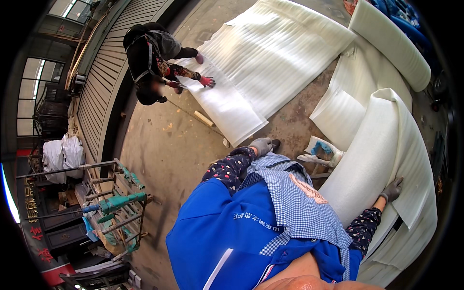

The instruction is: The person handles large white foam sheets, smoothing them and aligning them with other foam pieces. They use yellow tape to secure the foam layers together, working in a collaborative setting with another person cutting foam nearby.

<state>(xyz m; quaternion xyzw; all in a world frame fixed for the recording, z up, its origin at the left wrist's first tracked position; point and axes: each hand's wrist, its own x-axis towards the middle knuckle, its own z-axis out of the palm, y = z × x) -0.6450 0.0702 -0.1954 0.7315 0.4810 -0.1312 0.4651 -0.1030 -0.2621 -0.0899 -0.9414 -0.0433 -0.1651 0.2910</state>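
My left hand (261,145), in a grey glove, lies with its fingers laid out by my knee and checked apron, holding nothing I can see. To my right, my gloved right hand (392,189) has its fingers closed at the edge of a white foam sheet (419,166). This sheet wraps loosely around a thick white foam roll (360,164) beside me. Part of the foam lies folded under and behind the roll.
Ahead, a person (157,58) in red gloves bends over a wide foam sheet (285,43) on the floor. Another foam roll (389,46) lies at the far right. A taped stool-like object (323,151) stands near my knees; a metal rack (118,205) is at left.
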